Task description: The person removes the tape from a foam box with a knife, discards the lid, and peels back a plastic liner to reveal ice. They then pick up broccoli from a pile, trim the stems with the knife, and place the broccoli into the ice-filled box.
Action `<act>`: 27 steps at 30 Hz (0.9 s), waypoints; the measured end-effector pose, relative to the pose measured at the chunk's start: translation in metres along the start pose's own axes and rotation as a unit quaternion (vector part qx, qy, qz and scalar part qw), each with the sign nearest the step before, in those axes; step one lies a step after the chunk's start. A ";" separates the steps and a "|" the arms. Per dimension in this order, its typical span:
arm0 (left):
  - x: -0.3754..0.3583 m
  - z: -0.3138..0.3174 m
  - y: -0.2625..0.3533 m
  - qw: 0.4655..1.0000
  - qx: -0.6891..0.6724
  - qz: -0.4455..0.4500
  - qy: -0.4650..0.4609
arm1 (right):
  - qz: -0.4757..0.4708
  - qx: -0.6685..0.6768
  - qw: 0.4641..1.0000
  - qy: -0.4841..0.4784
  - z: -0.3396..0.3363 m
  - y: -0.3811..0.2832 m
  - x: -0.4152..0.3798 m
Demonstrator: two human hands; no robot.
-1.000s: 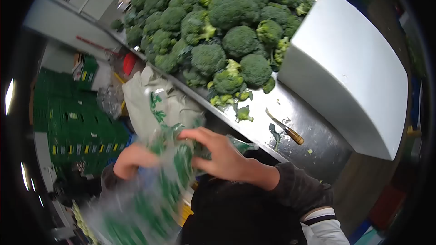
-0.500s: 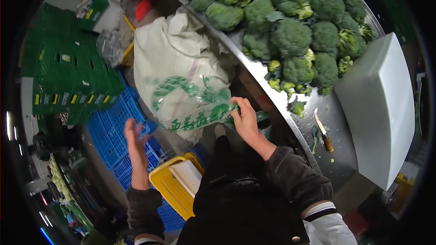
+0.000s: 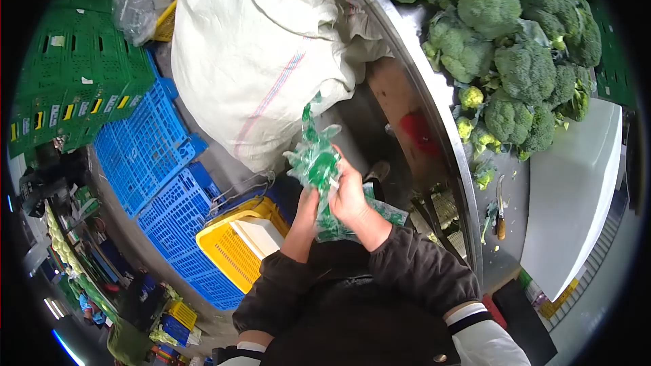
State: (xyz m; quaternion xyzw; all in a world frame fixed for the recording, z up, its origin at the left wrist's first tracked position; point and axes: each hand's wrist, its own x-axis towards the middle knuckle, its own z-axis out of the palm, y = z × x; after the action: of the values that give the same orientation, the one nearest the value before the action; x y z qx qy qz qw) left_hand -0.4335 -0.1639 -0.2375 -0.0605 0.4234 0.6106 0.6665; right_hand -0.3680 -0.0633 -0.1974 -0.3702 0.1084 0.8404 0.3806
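Both hands have come together in front of my body around a clear plastic bag with green print (image 3: 320,163), which is bunched up and crumpled. My right hand (image 3: 351,193) is closed on the bag from the right. My left hand (image 3: 305,213) grips its lower left side, with the fingers partly hidden by the plastic. More green-printed plastic (image 3: 386,212) shows just below and behind my wrists. Ahead of the hands stands a big white woven sack (image 3: 237,61), apart from them.
On the right, a metal table (image 3: 505,169) bears heaped broccoli (image 3: 525,71), a wooden-handled knife (image 3: 501,220) and a white foam box (image 3: 576,190). A yellow crate (image 3: 227,257), blue crates (image 3: 146,156) and stacked green crates (image 3: 74,74) stand at the left.
The bag, spread out and held by my right hand before, is now gathered into a bunch. My left hand, open and apart earlier, has moved right onto it. The view has shifted.
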 end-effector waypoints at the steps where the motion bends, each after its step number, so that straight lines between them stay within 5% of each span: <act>1: 0.004 -0.006 -0.002 1.000 -0.005 -0.004 0.004 | 0.002 -0.003 1.000 0.007 -0.018 -0.006 0.011; 2: 0.009 -0.016 -0.003 0.995 0.083 -0.010 0.050 | -0.036 -0.256 0.966 -0.012 -0.036 -0.016 0.022; 3: 0.013 -0.024 -0.003 0.981 0.171 -0.017 0.095 | -0.070 -0.492 0.867 -0.032 -0.055 -0.025 0.029; 4: 0.017 -0.016 0.009 0.953 0.264 0.041 0.143 | -0.107 -0.564 0.818 -0.027 -0.063 -0.034 0.029; 5: 0.022 -0.018 0.011 0.963 0.167 0.041 0.210 | -0.103 -0.670 0.735 0.012 -0.071 -0.049 0.023; 7: 0.035 -0.046 0.014 0.942 0.101 0.075 0.311 | 0.004 -0.689 0.723 0.049 -0.095 -0.066 0.017; 8: 0.039 -0.054 0.008 0.941 0.098 0.073 0.314 | 0.084 -0.655 0.750 0.049 -0.104 -0.064 0.012; 9: 0.042 -0.059 0.002 0.928 0.089 0.072 0.356 | 0.151 -0.677 0.720 0.017 -0.108 -0.060 0.009; 11: 0.049 -0.067 -0.016 0.912 0.080 0.068 0.396 | 0.280 -0.548 0.788 0.030 -0.092 -0.038 -0.001; 13: 0.054 -0.066 -0.047 0.906 0.134 0.031 0.401 | 0.210 -0.534 0.818 0.041 -0.127 0.000 0.006; 15: 0.053 -0.072 -0.056 0.917 0.098 -0.007 0.387 | 0.208 -0.640 0.737 0.060 -0.154 0.013 0.022; 17: 0.052 -0.102 -0.058 0.939 0.026 -0.122 0.319 | 0.189 -0.631 0.749 0.070 -0.186 0.022 0.041; 18: 0.047 -0.125 -0.053 0.919 0.056 -0.216 0.325 | 0.241 -0.542 0.802 0.075 -0.198 0.021 0.053; 20: 0.039 -0.152 -0.043 0.876 0.161 -0.204 0.407 | 0.326 -0.404 0.847 0.116 -0.207 0.011 0.077; 22: 0.028 -0.165 -0.021 0.901 0.178 -0.129 0.374 | 0.311 -0.333 0.876 0.157 -0.273 -0.003 0.122; 23: 0.023 -0.175 -0.013 0.913 0.160 -0.102 0.361 | 0.162 -0.300 0.927 0.158 -0.285 -0.027 0.137; 25: 0.024 -0.176 -0.001 0.912 0.164 -0.084 0.365 | -0.145 0.044 0.970 0.190 -0.377 -0.050 0.201; 27: 0.021 -0.177 0.004 0.912 0.211 -0.068 0.346 | -0.050 -0.045 0.953 0.294 -0.362 -0.054 0.202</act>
State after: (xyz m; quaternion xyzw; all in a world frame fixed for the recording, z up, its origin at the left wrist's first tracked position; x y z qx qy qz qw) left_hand -0.5259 -0.2525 -0.3615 -0.1547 0.7413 0.4013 0.5153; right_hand -0.2217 -0.0809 -0.5892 -0.6226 0.1592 0.6783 0.3563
